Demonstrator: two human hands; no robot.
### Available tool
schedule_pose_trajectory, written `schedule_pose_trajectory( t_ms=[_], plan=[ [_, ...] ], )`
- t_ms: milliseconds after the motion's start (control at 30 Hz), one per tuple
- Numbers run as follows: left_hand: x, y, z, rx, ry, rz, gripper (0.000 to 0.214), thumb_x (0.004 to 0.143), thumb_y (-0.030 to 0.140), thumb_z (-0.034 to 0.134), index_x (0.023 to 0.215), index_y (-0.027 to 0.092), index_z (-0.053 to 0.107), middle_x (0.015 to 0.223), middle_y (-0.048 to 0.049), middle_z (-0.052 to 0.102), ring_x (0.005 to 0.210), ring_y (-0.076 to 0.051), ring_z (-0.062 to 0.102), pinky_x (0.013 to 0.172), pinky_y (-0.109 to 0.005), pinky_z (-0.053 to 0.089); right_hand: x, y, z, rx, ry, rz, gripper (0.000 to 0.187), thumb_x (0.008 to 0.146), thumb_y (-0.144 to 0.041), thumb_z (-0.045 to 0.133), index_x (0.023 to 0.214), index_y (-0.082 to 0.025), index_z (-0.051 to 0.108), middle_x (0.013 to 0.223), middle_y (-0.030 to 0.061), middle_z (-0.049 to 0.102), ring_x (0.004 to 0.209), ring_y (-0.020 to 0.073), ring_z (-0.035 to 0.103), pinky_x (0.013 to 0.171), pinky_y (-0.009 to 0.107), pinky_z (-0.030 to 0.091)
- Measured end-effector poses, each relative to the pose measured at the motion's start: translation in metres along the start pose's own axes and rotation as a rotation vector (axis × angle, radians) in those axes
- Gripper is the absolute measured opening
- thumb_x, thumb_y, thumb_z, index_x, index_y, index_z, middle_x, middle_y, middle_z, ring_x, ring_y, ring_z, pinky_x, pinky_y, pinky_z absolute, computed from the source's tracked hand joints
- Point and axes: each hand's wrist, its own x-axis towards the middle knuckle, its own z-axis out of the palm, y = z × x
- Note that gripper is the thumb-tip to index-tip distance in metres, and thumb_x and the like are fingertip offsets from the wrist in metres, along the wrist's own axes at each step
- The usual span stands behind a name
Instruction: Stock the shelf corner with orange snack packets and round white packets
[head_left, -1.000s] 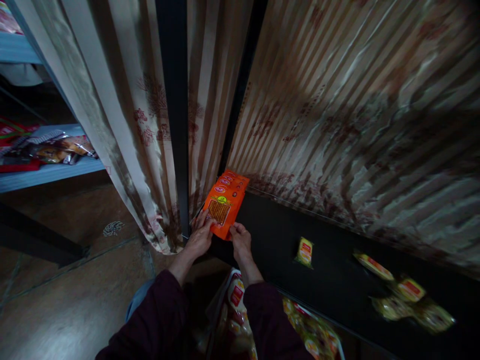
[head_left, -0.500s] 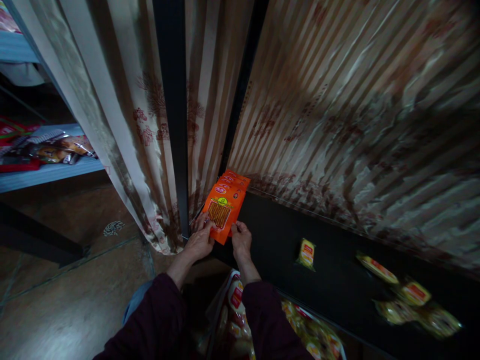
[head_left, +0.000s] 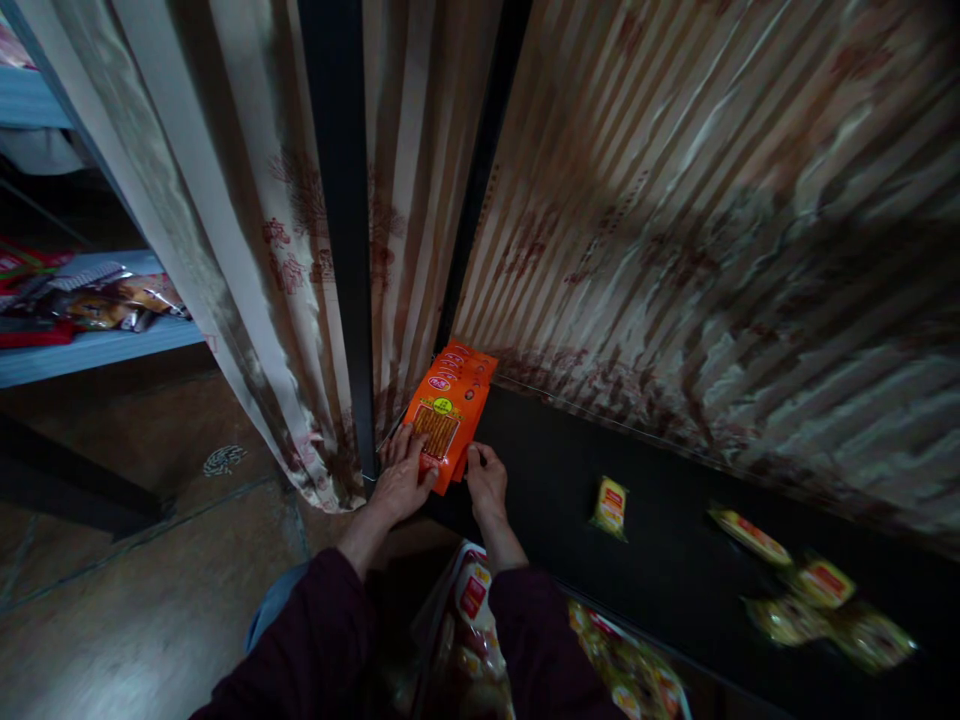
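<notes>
The left hand [head_left: 401,487] lays its fingers across, and the right hand [head_left: 487,485] bunches its fingers beside, a fanned stack of flat orange plastic snack packets [head_left: 444,425] at the left end of a long black shelf [head_left: 544,475], grip unclear, where slick overlapping wrappers could slide apart if pushed unevenly.

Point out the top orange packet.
In the head view, the top orange packet lies just left of centre, at the black shelf's left end, between the left hand and right hand.
</notes>
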Motion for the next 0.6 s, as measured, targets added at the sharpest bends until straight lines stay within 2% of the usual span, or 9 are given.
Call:
schedule_pose_trajectory(
  t_ms=[67,200,300,433,600],
  plan=[
    [0.000,-0.001,0.004,0.020,0.016,0.017,0.059,0.082,0.031,0.054,0.138,0.018,0.041,0.153,-0.0126,0.026,0.144,-0.028,0.017,0.117,-0.047,0.016,0.002,-0.001,0.000,0.037,-0.010,0.027,0.033,0.075,-0.047,0.050,0.087,-0.021,0.067,0.080,0.0035,0.071,0.068,0.0190,0.062,0.059,0.028,0.047],
    [0.001,-0.002,0.009,0.037,0.064,0.020,0.053,0.084,0.033,0.053,0.135,0.020,0.045,0.155,-0.0091,0.023,0.144,-0.028,0.017,0.116,-0.044,0.020,0.005,-0.003,-0.001,0.106,-0.029,0.075,0.035,0.073,-0.043,0.050,0.095,-0.020,0.064,0.088,0.0055,0.070,0.066,0.0177,0.061,0.053,0.027,0.046],
    [0.003,-0.002,0.012,0.055,0.074,0.018,0.052,0.085,0.034,0.053,0.135,0.020,0.045,0.154,-0.0108,0.024,0.142,-0.028,0.022,0.114,-0.045,0.024,0.008,-0.004,-0.001,0.119,-0.042,0.093,0.035,0.071,-0.043,0.051,0.094,-0.020,0.063,0.090,0.0053,0.070,0.065,0.0165,0.060,0.050,0.025,0.044],
    [0.004,-0.001,0.013,0.074,0.070,0.003,0.049,0.085,0.034,0.053,0.132,0.020,0.046,0.152,-0.0133,0.027,0.139,-0.029,0.028,0.112,-0.046,0.027,0.011,-0.009,-0.001,0.141,-0.048,0.132,0.032,0.068,-0.042,0.054,0.089,-0.020,0.064,0.081,0.0028,0.069,0.057,0.0137,0.056,0.047,0.023,0.040],
    [0.005,0.003,0.010,0.057,0.049,-0.021,0.047,0.086,0.034,0.052,0.130,0.019,0.046,0.151,-0.0144,0.028,0.138,-0.029,0.031,0.111,-0.047,0.029,0.014,-0.016,-0.005,0.269,-0.053,0.178,0.027,0.062,-0.039,0.064,0.080,-0.019,0.068,0.065,-0.0001,0.066,0.053,0.0118,0.054,0.044,0.021,0.038]
  ],
)
